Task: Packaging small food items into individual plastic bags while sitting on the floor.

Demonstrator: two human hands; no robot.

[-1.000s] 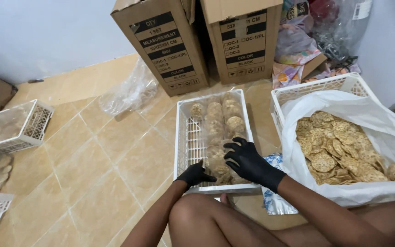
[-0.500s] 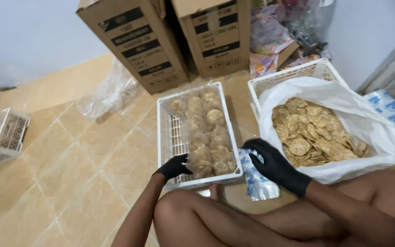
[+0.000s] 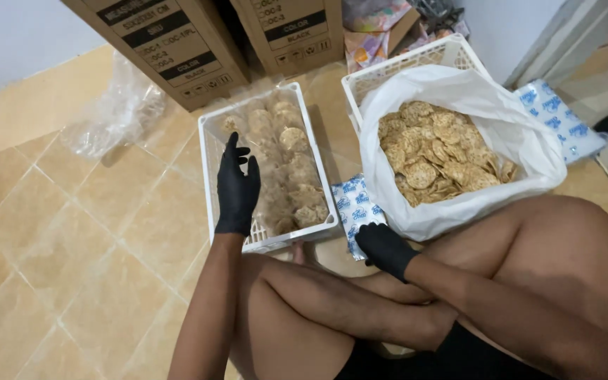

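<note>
Tan tiled floor, pale wall at the far edge. Near the middle, one white slatted basket filled with stacked round crackers in clear wrap. Just right of it, a second white basket lined with a white plastic bag, heaped with loose golden crackers. At the far edge, two brown cardboard boxes side by side, each bearing black label blocks. Crumpled clear plastic left of the first basket. Two blue-and-white printed packets: one on the floor between the baskets, one beyond the bag's right side. Left hand in a black glove, fingers apart and straight, flat over the basket's near left corner. Right hand, also gloved, at the near end of the middle packet; fingers curled, grip impossible to tell.
</note>
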